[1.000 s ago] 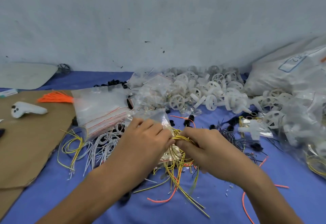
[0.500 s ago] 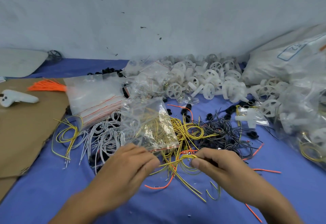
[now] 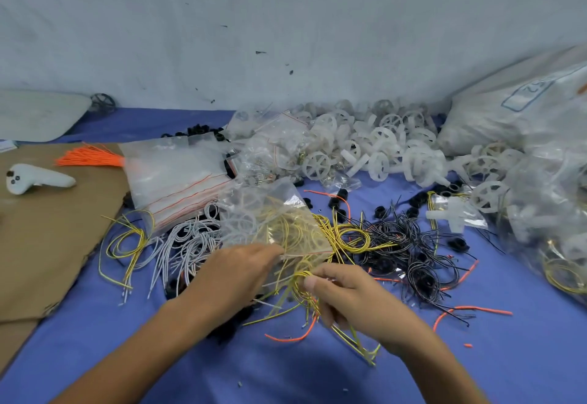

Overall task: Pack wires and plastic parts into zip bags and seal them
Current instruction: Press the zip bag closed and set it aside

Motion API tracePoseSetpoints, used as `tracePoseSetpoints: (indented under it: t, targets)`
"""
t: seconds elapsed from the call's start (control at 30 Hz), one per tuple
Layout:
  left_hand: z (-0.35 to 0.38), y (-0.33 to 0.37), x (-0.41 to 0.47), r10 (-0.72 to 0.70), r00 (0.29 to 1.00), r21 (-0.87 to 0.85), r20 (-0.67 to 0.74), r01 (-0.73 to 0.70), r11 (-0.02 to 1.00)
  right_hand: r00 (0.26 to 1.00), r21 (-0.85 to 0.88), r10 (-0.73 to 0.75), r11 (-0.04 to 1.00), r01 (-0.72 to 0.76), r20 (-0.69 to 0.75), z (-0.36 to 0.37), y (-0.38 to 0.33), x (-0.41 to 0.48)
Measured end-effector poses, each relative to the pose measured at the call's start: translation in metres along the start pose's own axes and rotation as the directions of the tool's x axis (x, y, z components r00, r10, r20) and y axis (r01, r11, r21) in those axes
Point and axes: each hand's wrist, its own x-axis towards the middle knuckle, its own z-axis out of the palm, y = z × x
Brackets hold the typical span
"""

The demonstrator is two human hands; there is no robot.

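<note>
Pinching the near edge of a clear zip bag [image 3: 270,219] with curled fingers, the left hand [image 3: 241,271] is holding that bag low over the blue cloth [image 3: 286,372], with the bag's far end pointing toward the wall. Yellow strands are showing through its film. The right hand [image 3: 346,295] is gripping a bunch of yellow wires [image 3: 300,278] between thumb and bent fingers, right at the bag's near edge and almost touching the left hand, while the loose ends are trailing under the palm toward the person. Whether the tips of the bunch are already lying inside the bag is not clear. More yellow loops are spilling out just right of the bag, running into a tangle of black wires [image 3: 413,244]. White wires [image 3: 187,244] are lying to the left of the bag, partly under a stack of empty zip bags [image 3: 178,178]. White plastic wheels [image 3: 365,146] are piling up behind, along the wall, beside a large filled sack [image 3: 508,111] at the right. On the cardboard [image 3: 47,229] at the left, a white controller [image 3: 35,178] and a bundle of orange wires [image 3: 92,157] are resting.
</note>
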Motion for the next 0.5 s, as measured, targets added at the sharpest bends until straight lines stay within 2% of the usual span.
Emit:
tracePoseSetpoints:
  t: [0.07, 0.13, 0.2, 0.27, 0.4, 0.47, 0.5]
  targets:
    - [-0.003, 0.004, -0.001, 0.023, 1.000, -0.012, -0.001, -0.023, 1.000, 0.999, 0.123, 0.038, 0.992, -0.036, -0.013, 0.011, 0.003, 0.012]
    - [-0.006, 0.009, -0.003, 0.041, 0.999, -0.016, -0.014, -0.041, 0.999, 0.995, 0.326, 0.092, 0.942, -0.076, -0.034, 0.022, 0.005, 0.021]
    - [-0.007, 0.013, -0.007, 0.052, 0.998, -0.058, -0.021, -0.053, 0.997, 0.984, 0.580, 0.170, 0.808, -0.108, -0.053, 0.034, 0.008, 0.030]
    - [-0.009, 0.016, -0.008, 0.067, 0.998, -0.125, -0.019, -0.069, 0.990, 0.976, 0.782, 0.208, 0.618, -0.079, -0.066, 0.047, 0.004, 0.039]
    - [-0.018, 0.017, -0.005, 0.016, 0.998, -0.293, -0.054, -0.031, 0.956, 0.985, 0.953, 0.147, 0.301, 0.044, -0.092, 0.054, -0.008, 0.053]
    - [-0.023, 0.017, -0.004, -0.002, 0.996, -0.356, -0.092, -0.031, 0.934, 0.991, 0.973, 0.095, 0.218, 0.077, -0.099, 0.053, -0.018, 0.060]
    - [-0.025, 0.018, -0.004, -0.007, 0.995, -0.381, -0.102, -0.033, 0.924, 0.994, 0.973, 0.055, 0.217, 0.079, -0.094, 0.053, -0.026, 0.062]
